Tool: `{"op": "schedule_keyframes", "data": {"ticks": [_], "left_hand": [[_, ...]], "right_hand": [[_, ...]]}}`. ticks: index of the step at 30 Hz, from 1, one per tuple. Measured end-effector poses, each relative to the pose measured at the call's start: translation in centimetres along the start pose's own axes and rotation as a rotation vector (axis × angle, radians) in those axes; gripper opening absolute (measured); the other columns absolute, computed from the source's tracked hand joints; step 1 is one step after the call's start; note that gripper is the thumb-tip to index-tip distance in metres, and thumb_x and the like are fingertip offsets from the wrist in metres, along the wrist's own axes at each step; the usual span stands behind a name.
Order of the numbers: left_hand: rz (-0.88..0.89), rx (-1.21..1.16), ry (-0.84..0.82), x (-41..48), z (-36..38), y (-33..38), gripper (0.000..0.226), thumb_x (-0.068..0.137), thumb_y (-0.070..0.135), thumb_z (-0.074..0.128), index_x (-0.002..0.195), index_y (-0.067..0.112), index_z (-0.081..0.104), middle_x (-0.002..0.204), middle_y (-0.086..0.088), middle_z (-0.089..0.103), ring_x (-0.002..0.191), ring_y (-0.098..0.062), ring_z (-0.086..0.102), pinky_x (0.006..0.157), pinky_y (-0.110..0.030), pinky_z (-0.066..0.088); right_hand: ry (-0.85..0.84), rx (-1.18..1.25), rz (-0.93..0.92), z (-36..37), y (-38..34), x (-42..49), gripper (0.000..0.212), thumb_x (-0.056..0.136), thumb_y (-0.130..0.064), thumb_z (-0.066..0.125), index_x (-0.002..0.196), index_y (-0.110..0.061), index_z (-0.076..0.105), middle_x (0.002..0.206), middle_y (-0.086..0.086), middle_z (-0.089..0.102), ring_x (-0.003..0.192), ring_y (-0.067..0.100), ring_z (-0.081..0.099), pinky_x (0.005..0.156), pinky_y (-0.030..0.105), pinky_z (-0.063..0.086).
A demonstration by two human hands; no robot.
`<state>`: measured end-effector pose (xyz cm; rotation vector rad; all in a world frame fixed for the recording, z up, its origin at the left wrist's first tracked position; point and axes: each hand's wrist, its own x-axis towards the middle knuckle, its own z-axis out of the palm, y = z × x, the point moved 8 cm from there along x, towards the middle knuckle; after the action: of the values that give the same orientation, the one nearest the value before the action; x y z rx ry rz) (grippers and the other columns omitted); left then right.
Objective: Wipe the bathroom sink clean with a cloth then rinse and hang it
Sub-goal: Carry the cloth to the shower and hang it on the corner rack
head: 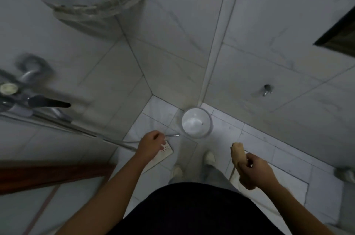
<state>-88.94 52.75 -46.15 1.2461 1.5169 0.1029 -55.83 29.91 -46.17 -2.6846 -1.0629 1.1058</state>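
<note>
Right hand point(253, 172) gripping rolled beige cloth point(237, 153), left hand point(151, 143) curled, white bucket point(192, 119) in tiled corner

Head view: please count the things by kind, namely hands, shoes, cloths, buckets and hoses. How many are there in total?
Hands: 2 (left hand, right hand)
Shoes: 2 (left shoe, right shoe)
Cloths: 1 (cloth, in the right hand)
Buckets: 1 (bucket)
Hoses: 1 (hose, in the left hand)
Total: 7
</note>
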Motion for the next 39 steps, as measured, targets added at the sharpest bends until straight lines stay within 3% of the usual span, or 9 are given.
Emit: {"op": "schedule_keyframes", "data": {"ticks": [3,7,10,17,22,27,31,35,39], "left_hand": [[-0.019,-0.027,0.065,-0.1,-0.9,0.2,0.022,0.098,0.022,0.056,0.091,0.009,0.071,0.080,-0.003,0.075,0.067,-0.018,0.068,0.062,-0.029,0.051],[-0.165,-0.159,0.231,-3.3,-2.4,-4.2,0.022,0.100,0.016,0.054,0.090,0.005,0.070,0.080,-0.009,0.073,0.067,-0.019,0.065,0.056,-0.021,0.050],[-0.354,-0.297,0.344,-7.5,-2.3,-9.5,0.021,0.100,0.014,0.054,0.092,0.001,0.069,0.088,-0.022,0.073,0.065,-0.024,0.062,0.057,-0.025,0.044],[-0.575,-0.484,0.493,-14.1,-1.4,-14.1,0.024,0.100,0.014,0.053,0.100,-0.005,0.068,0.088,-0.021,0.071,0.070,-0.029,0.061,0.063,-0.030,0.044],[-0.463,-0.491,0.501,-10.6,-3.6,-10.2,0.024,0.100,0.016,0.054,0.102,-0.003,0.068,0.099,-0.024,0.073,0.071,-0.028,0.064,0.064,-0.029,0.045],[-0.275,-0.477,0.488,-5.3,-8.7,-3.2,0.023,0.100,0.016,0.054,0.100,-0.001,0.069,0.092,-0.015,0.072,0.069,-0.024,0.065,0.064,-0.030,0.045],[-0.082,-0.449,0.517,-2.7,-14.7,4.8,0.020,0.101,0.014,0.053,0.095,0.004,0.069,0.088,-0.012,0.071,0.065,-0.020,0.062,0.061,-0.028,0.044],[0.146,-0.369,0.546,-2.5,-20.9,13.2,0.020,0.102,0.014,0.051,0.091,0.011,0.068,0.091,-0.011,0.072,0.066,-0.021,0.065,0.060,-0.025,0.044],[0.316,-0.302,0.578,-4.3,-25.3,19.1,0.022,0.102,0.017,0.052,0.087,0.016,0.069,0.091,-0.008,0.076,0.067,-0.018,0.070,0.065,-0.029,0.049]], "right_hand": [[-0.046,-0.049,-0.111,-0.6,-3.1,3.4,0.023,0.093,-0.036,0.058,0.103,-0.016,0.061,0.082,-0.001,0.065,0.075,0.017,0.062,0.072,0.036,0.055],[-0.156,-0.119,-0.309,-2.1,-9.8,7.3,0.022,0.094,-0.034,0.058,0.101,-0.013,0.061,0.082,0.003,0.066,0.073,0.019,0.061,0.067,0.032,0.049],[-0.232,-0.155,-0.466,-2.9,-15.4,9.0,0.020,0.093,-0.035,0.058,0.101,-0.017,0.060,0.087,0.004,0.068,0.078,0.021,0.065,0.065,0.029,0.048],[-0.286,-0.095,-0.671,-4.4,-25.0,10.4,0.026,0.091,-0.030,0.060,0.090,-0.004,0.063,0.081,0.010,0.069,0.076,0.026,0.066,0.071,0.037,0.054],[-0.285,-0.083,-0.738,-5.7,-29.0,10.5,0.018,0.089,-0.028,0.064,0.100,-0.014,0.062,0.089,0.001,0.067,0.077,0.016,0.064,0.070,0.034,0.055],[-0.180,-0.004,-0.908,-11.9,-36.1,7.7,0.012,0.089,-0.027,0.068,0.083,-0.025,0.057,0.075,-0.011,0.059,0.063,0.000,0.056,0.055,0.018,0.037],[-0.074,0.162,-1.067,-19.5,-43.1,3.2,0.013,0.088,-0.022,0.070,0.084,-0.014,0.060,0.072,-0.004,0.060,0.060,0.007,0.051,0.055,0.017,0.038],[0.009,0.269,-1.215,-25.9,-49.3,-1.5,0.007,0.089,-0.022,0.069,0.094,-0.018,0.065,0.078,-0.005,0.064,0.064,0.003,0.057,0.057,0.012,0.042],[0.006,0.367,-1.260,-28.9,-52.8,-4.1,0.015,0.091,-0.021,0.069,0.101,-0.009,0.068,0.087,-0.001,0.070,0.070,-0.004,0.065,0.060,0.008,0.047]]}}
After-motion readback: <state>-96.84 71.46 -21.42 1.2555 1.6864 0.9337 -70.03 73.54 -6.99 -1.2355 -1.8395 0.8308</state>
